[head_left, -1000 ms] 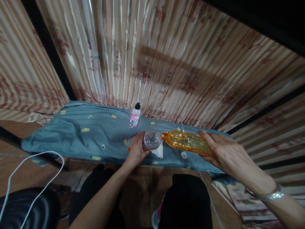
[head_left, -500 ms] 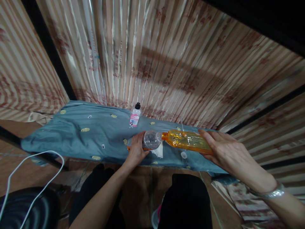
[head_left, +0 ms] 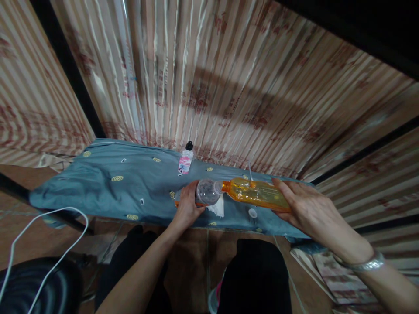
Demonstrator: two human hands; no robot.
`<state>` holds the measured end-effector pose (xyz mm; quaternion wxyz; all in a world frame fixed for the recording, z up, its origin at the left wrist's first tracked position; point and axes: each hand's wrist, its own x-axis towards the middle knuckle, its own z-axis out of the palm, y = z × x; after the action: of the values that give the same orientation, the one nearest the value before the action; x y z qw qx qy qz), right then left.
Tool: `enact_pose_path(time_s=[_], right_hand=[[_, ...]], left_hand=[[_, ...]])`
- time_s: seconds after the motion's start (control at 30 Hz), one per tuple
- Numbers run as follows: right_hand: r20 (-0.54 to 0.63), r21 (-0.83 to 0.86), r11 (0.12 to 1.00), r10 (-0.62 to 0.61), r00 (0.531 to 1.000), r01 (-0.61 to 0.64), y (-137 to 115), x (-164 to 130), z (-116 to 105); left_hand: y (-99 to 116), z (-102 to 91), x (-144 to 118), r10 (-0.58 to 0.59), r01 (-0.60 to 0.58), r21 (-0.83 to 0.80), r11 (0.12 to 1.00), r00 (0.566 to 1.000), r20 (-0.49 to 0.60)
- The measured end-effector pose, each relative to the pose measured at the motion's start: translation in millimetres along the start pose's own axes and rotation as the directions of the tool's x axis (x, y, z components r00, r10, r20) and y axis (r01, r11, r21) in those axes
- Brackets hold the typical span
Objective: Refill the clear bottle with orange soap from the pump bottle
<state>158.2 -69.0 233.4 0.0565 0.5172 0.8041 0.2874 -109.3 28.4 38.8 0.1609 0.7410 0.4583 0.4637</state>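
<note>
My left hand (head_left: 188,204) is wrapped round a clear plastic bottle (head_left: 208,192), whose shoulder and neck point right. My right hand (head_left: 304,205) grips an orange-yellow bottle (head_left: 255,192), tipped nearly level with its neck to the left. The two bottle mouths meet, though I cannot tell whether one sits inside the other. Below them lies a crumpled white tissue (head_left: 218,207) on the blue cloth. A small round white cap (head_left: 252,213) rests near the orange bottle. Behind my left hand stands a clear bottle with a pink label and black top (head_left: 185,158).
The blue patterned cloth (head_left: 108,183) covers a long low surface between dark metal posts (head_left: 70,78). Striped curtains (head_left: 209,96) hang behind it. A white cable (head_left: 49,213) loops above a black round seat (head_left: 42,285) at lower left. A thin white stick (head_left: 250,169) lies behind the orange bottle.
My right hand and wrist have shifted very slightly left. Both bottles stay mouth to mouth, and my left hand keeps its place.
</note>
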Motion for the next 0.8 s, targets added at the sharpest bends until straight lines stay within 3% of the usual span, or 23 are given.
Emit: enact_pose_path(time_s=[0.2,0.33,0.4,0.53,0.7,0.8], right_hand=[[-0.066,0.193,0.973,0.144,0.987,-0.128,-17.3,-9.4,30.8],[0.026,0.476,0.831,0.313,0.949,-0.288,-46.5,-10.6,56.4],[0.148,0.625,0.677,0.386,0.911,-0.388,-65.2,-8.4,68.6],[0.348,0.807,0.286,0.477,0.807,-0.517,-103.6,-3.8,91.2],[0.466,0.885,-0.248,0.511,0.723,-0.395,-140.9,-3.4,107.2],[0.514,0.848,-0.435,0.53,0.675,-0.304,-154.1,-3.5,106.5]], left_hand=[[-6.1,1.6,-0.8,-0.025,0.023,-0.045,0.999,0.998,-0.052],[-8.9,-2.2,-0.7,-0.114,0.108,-0.1,0.989,0.992,-0.057],[-10.0,-5.6,0.3,-0.151,0.141,-0.136,0.981,0.987,-0.06],[-12.2,-15.2,4.9,-0.217,0.199,-0.183,0.963,0.973,-0.082],[-16.0,-33.3,10.9,-0.411,0.38,-0.223,0.898,0.904,-0.118],[-21.2,-44.7,12.1,-0.474,0.439,-0.232,0.868,0.872,-0.123]])
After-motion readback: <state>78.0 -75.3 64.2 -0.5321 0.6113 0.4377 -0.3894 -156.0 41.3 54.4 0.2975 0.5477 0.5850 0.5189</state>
